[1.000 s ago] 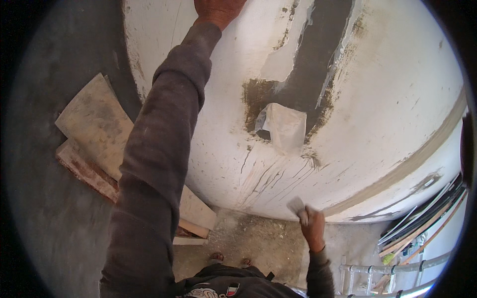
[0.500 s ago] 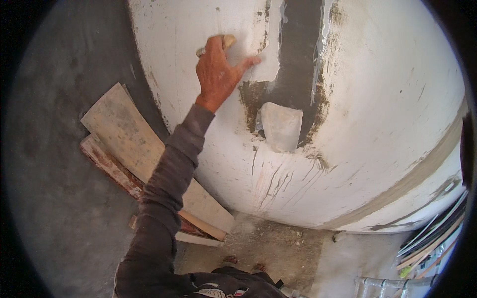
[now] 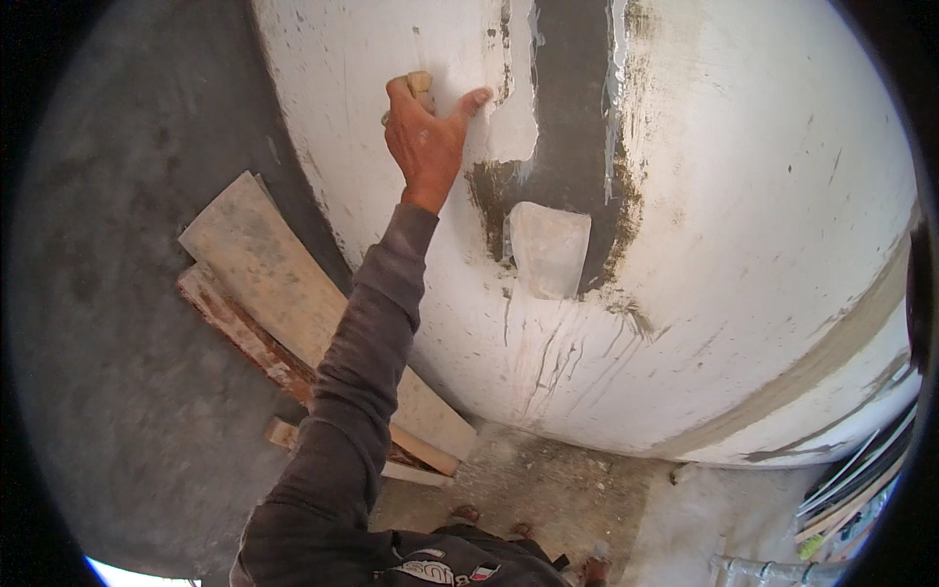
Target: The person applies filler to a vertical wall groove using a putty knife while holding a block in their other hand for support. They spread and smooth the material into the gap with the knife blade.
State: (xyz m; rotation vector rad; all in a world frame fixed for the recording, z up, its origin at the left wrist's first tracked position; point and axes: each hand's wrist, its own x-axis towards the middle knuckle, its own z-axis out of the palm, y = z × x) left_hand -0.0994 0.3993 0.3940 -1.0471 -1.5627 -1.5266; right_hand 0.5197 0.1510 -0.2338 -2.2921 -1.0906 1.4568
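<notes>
The left hand has been brought lower on the white wall since a second ago.
A tan block is held in its part-closed grip, thumb spread outward, left of a dark grey strip whose lower end is covered by translucent plastic. The right hand is partly shown at the bottom edge; its grip cannot be told.

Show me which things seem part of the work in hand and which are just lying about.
Seemingly in use:
- pale tool, held in the left hand
- white wall behind it

Apparently lying about:
- boards, at left
- long strips, lower right
</notes>
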